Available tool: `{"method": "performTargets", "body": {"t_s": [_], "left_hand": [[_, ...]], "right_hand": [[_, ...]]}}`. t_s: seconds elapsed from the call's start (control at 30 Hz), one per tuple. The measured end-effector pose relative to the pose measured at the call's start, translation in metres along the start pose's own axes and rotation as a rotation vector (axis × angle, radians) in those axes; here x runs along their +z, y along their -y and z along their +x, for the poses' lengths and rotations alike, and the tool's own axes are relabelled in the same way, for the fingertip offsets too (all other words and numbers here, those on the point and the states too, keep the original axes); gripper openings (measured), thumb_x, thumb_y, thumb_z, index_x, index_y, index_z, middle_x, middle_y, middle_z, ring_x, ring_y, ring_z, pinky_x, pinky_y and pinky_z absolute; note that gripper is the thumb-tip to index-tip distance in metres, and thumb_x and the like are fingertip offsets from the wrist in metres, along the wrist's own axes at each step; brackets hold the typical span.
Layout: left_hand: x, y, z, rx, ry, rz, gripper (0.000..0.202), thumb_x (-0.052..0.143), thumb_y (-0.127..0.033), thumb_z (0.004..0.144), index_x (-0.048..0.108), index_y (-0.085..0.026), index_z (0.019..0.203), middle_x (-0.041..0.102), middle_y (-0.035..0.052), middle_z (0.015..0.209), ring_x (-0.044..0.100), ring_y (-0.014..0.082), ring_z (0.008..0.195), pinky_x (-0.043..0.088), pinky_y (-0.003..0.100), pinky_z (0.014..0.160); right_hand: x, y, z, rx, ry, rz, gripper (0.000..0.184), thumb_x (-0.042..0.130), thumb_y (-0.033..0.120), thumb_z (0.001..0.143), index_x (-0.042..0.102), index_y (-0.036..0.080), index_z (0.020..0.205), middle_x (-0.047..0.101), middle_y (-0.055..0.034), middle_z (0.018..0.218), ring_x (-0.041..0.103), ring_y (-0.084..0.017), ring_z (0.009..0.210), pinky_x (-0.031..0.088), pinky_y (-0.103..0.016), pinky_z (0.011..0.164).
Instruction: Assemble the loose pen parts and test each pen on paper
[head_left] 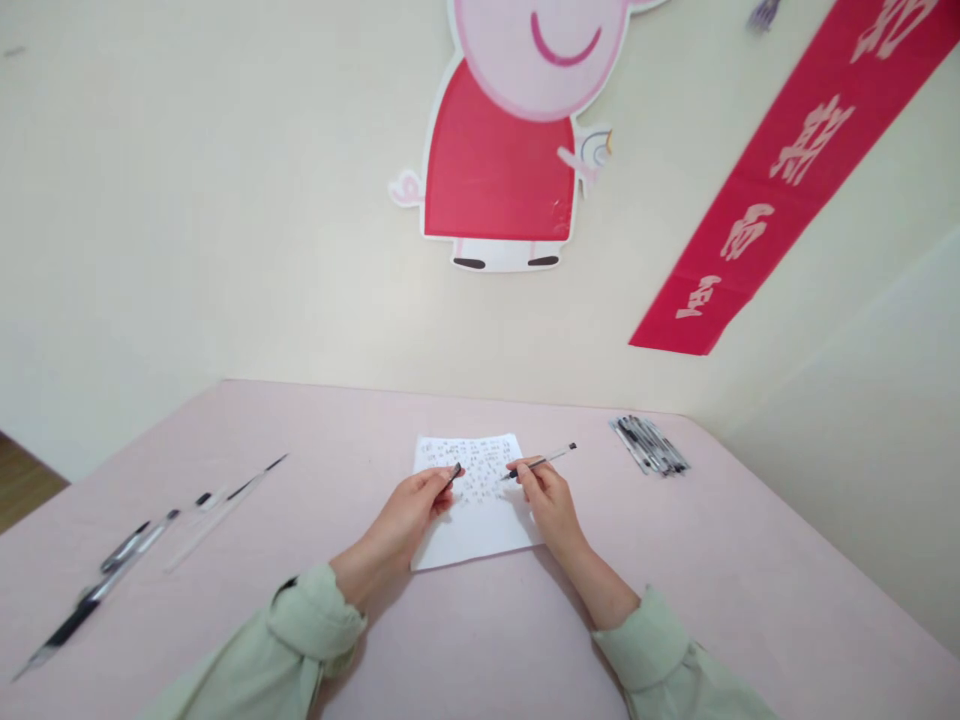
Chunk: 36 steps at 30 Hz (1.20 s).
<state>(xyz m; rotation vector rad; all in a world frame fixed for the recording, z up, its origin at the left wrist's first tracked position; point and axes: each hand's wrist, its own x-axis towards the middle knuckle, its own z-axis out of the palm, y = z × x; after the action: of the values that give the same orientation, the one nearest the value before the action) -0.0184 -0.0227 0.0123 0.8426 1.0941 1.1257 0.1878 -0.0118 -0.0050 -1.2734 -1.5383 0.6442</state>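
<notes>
A white sheet of paper (474, 532) covered in its upper part with small dark marks lies on the pink table. My right hand (553, 503) grips a clear-barrelled pen (553, 456) with black ends, its tip down at the marked part of the sheet. Between the thumb and fingers of my left hand (416, 508) is a small black pen cap (455, 472), over the sheet's left side. The curled fingers beneath the left thumb are partly hidden.
A pile of several clear and black pens (651, 446) lies at the back right. Loose pen parts (131, 548) are strewn along the left of the pink table (720, 590). Behind the table rises a wall with a pig cutout (499, 160) and a red banner (750, 235).
</notes>
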Motion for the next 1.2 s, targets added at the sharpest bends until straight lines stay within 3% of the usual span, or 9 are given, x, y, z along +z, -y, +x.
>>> {"method": "performTargets", "body": {"t_s": [0.13, 0.3, 0.47, 0.67, 0.87, 1.2], "left_hand": [[-0.002, 0.006, 0.004, -0.142, 0.04, -0.363, 0.009, 0.06, -0.015, 0.084, 0.068, -0.012, 0.086, 0.063, 0.0035, 0.079, 0.057, 0.007, 0.068, 0.05, 0.018, 0.069], [-0.008, 0.008, 0.009, -0.178, 0.055, -0.477, 0.011, 0.055, -0.012, 0.088, 0.064, -0.012, 0.083, 0.064, 0.0043, 0.081, 0.061, 0.0084, 0.071, 0.052, 0.018, 0.065], [-0.007, 0.009, 0.009, -0.154, 0.06, -0.484, 0.009, 0.055, -0.009, 0.086, 0.063, -0.011, 0.083, 0.065, 0.0045, 0.078, 0.062, 0.0081, 0.068, 0.052, 0.017, 0.061], [-0.003, 0.005, 0.004, -0.124, 0.017, -0.458, 0.033, 0.055, -0.005, 0.085, 0.059, -0.017, 0.115, 0.067, 0.0037, 0.08, 0.062, 0.0075, 0.066, 0.051, 0.017, 0.063], [-0.004, 0.009, 0.005, -0.098, 0.039, -0.423, 0.025, 0.06, -0.008, 0.082, 0.06, -0.016, 0.106, 0.068, 0.0044, 0.079, 0.064, 0.0091, 0.071, 0.052, 0.018, 0.07], [0.001, 0.01, -0.001, -0.072, 0.057, -0.311, 0.023, 0.066, -0.014, 0.08, 0.062, -0.015, 0.102, 0.068, 0.0041, 0.083, 0.063, 0.0092, 0.076, 0.051, 0.02, 0.076]], "right_hand": [[0.002, 0.007, -0.006, -0.028, 0.096, 0.042, 0.027, 0.048, 0.036, 0.091, 0.068, 0.019, 0.097, 0.065, -0.0053, 0.089, 0.059, -0.017, 0.075, 0.046, -0.027, 0.067], [0.001, 0.029, -0.016, -0.2, 0.195, 0.013, 0.024, 0.049, 0.028, 0.092, 0.066, 0.024, 0.109, 0.065, -0.0057, 0.098, 0.06, -0.019, 0.089, 0.046, -0.029, 0.077], [0.006, 0.042, -0.026, -0.365, 0.378, 0.001, 0.034, 0.043, 0.022, 0.093, 0.058, 0.026, 0.123, 0.064, -0.0062, 0.105, 0.059, -0.018, 0.093, 0.046, -0.032, 0.083], [0.015, 0.035, -0.032, -0.445, 0.38, -0.107, 0.028, 0.05, 0.018, 0.087, 0.054, 0.022, 0.114, 0.063, -0.0038, 0.095, 0.057, -0.015, 0.077, 0.046, -0.029, 0.075], [0.013, 0.041, -0.03, -0.484, 0.384, -0.161, 0.024, 0.049, 0.018, 0.088, 0.053, 0.022, 0.111, 0.063, -0.0037, 0.093, 0.057, -0.014, 0.076, 0.046, -0.028, 0.074], [0.014, 0.033, -0.03, -0.401, 0.375, -0.214, 0.024, 0.048, 0.02, 0.091, 0.053, 0.022, 0.114, 0.062, -0.0039, 0.098, 0.056, -0.014, 0.079, 0.044, -0.026, 0.075]]}}
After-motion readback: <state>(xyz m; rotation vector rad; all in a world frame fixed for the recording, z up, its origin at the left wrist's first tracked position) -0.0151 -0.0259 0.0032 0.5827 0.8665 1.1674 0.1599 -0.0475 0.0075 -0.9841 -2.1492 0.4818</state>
